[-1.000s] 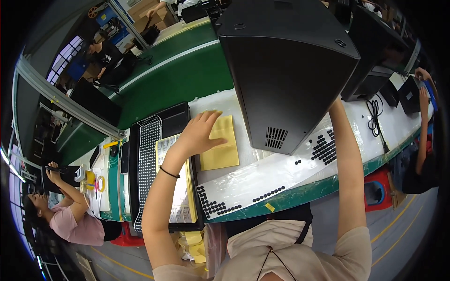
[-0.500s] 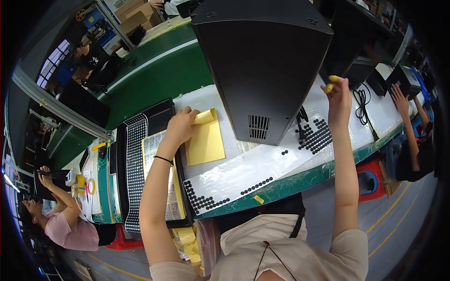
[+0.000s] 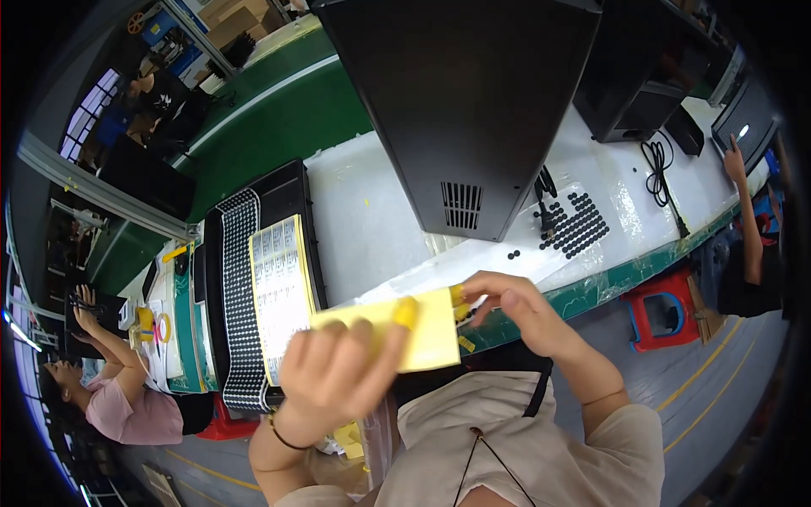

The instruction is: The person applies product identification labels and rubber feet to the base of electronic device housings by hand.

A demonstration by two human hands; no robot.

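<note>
In front of my body, my left hand (image 3: 342, 372) is closed on a plain yellow paper sheet (image 3: 435, 346), its fingers over the near side. A yellow finger cot (image 3: 407, 313) shows on one fingertip. My right hand (image 3: 519, 314) meets the sheet's upper right corner, with yellow-covered fingertips pinched together there; motion blurs the contact. Beyond the hands stands a tall black case (image 3: 473, 110) with a slotted vent low on its face. To the left, a stack of printed label sheets (image 3: 280, 296) lies in a black tray (image 3: 308, 211), beside a strip of small round dots (image 3: 238, 296).
Round black pads (image 3: 583, 228) sit on a clear sheet right of the case. A coiled black cable (image 3: 657, 177) lies farther right. Co-workers are at the far left and right, one hand (image 3: 733, 160) on a dark panel. A red stool (image 3: 663, 317) stands below the table.
My left hand has lifted the yellow sheet off the table and drawn it toward my body. My right hand has come down from beside the case to the sheet's corner.
</note>
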